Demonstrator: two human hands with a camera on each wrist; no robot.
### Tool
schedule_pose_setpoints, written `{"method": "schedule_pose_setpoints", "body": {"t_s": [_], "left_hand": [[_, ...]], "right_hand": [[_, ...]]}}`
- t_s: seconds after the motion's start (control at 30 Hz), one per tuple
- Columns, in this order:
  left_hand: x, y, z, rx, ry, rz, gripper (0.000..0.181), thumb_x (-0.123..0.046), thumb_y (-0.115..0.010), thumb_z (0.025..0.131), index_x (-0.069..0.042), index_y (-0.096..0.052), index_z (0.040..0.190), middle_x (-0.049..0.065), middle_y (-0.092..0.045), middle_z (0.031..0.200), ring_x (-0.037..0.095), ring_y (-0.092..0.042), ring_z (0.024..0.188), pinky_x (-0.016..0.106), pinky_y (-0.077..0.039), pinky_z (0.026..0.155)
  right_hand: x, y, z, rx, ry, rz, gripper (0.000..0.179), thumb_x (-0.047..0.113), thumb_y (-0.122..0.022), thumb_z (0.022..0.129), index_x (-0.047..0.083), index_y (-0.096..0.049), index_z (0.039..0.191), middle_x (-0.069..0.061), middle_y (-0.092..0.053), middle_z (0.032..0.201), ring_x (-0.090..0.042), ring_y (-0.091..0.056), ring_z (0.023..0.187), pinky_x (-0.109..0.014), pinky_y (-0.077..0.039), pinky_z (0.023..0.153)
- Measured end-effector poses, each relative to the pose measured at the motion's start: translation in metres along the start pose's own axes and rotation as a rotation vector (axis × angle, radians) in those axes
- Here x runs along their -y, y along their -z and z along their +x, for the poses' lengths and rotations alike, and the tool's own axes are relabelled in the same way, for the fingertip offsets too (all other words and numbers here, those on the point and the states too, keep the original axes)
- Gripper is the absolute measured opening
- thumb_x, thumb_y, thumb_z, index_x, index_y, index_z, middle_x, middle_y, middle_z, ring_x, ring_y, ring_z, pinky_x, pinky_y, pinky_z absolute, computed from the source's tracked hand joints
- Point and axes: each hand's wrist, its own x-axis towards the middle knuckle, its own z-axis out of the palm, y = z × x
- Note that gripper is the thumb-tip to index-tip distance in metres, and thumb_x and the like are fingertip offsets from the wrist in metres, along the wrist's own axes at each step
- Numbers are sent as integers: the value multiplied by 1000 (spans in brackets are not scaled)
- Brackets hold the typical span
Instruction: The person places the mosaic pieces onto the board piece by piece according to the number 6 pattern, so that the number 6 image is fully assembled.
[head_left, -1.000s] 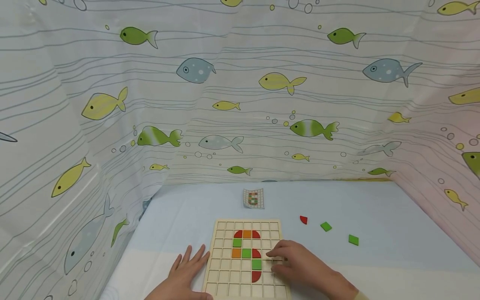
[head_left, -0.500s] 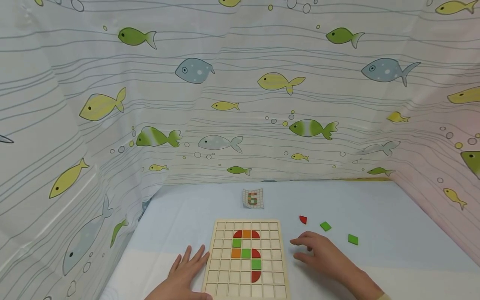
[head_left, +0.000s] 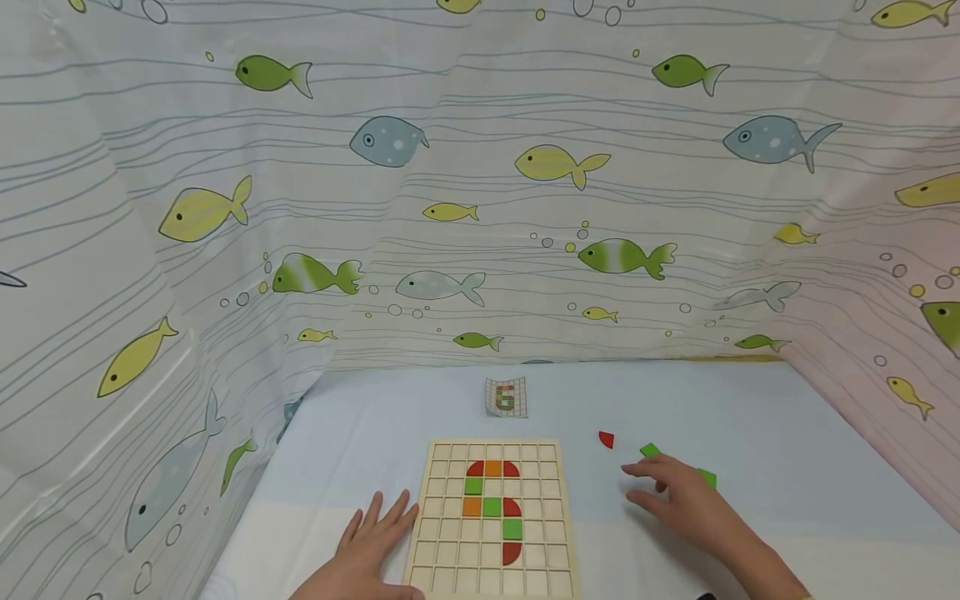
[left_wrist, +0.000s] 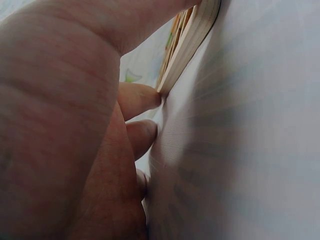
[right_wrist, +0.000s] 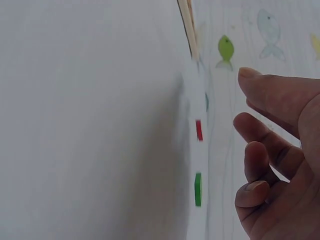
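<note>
A wooden grid board (head_left: 460, 554) lies on the table in the head view. Set in its cells are red quarter-round tiles (head_left: 512, 552), orange square tiles (head_left: 472, 506) and green square tiles (head_left: 513, 528). My left hand (head_left: 367, 546) rests spread by the board's left side, its fingertips and thumb touching the edge. Right of the board, my right hand (head_left: 686, 500) hovers above the table with nothing between thumb and fingers. It partly covers two loose green tiles, one by the fingers (head_left: 649, 450) and another green tile (head_left: 707, 477) behind the knuckles. A loose red quarter-round tile (head_left: 607, 439) lies farther left.
Behind the board lies a small paper card (head_left: 506, 397) printed with a gridded tile pattern. A pale blue and white cloth (head_left: 375, 408) covers the table. Fish-printed curtains (head_left: 495, 250) surround it at the back and both sides.
My right hand has moved off the board's right part and rightward to the loose green tiles. My left hand and the board have stayed in place.
</note>
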Motion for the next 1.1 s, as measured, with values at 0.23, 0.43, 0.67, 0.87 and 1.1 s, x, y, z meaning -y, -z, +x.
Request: {"method": "schedule_pose_setpoints", "body": {"t_s": [0.23, 0.43, 0.67, 0.87, 1.1], "left_hand": [[-1, 1, -2, -5, -9, 8, 109, -58, -79, 73, 0, -33, 152, 23, -21, 159, 57, 2, 142, 75, -1, 105], [-1, 0, -1, -13, -10, 9, 109, -59, -79, 73, 0, -34, 152, 23, -21, 160, 57, 2, 142, 74, -1, 106], [0, -2, -1, -26, -20, 32, 111, -61, -79, 71, 2, -35, 151, 24, -23, 159, 59, 0, 141, 75, -2, 105], [1, -2, -1, -35, -36, 37, 110, -61, -79, 71, 2, -36, 151, 25, -23, 158, 60, -1, 140, 76, -3, 104], [1, -2, -1, -39, -33, 31, 110, -61, -79, 70, 1, -36, 150, 25, -24, 158, 60, -1, 140, 75, -2, 105]], "right_hand": [[-21, 12, -3, -47, -60, -27, 37, 32, -78, 86, 19, -72, 120, 9, -64, 115, -12, -55, 86, -27, -48, 67], [-33, 19, -4, -61, -112, -55, 35, 29, -78, 86, 17, -73, 119, 2, -66, 117, -16, -58, 89, -34, -50, 71], [-46, 24, -9, -80, -113, -80, 39, 32, -77, 87, 13, -72, 121, -4, -66, 118, -14, -56, 84, -36, -49, 70], [-58, 30, -12, -91, -132, -94, 43, 30, -77, 87, 8, -70, 123, -9, -66, 118, -16, -57, 84, -34, -48, 66], [-73, 35, -13, -82, -187, -104, 44, 28, -77, 87, 2, -69, 122, -13, -66, 114, -17, -53, 79, -34, -44, 62]]}}
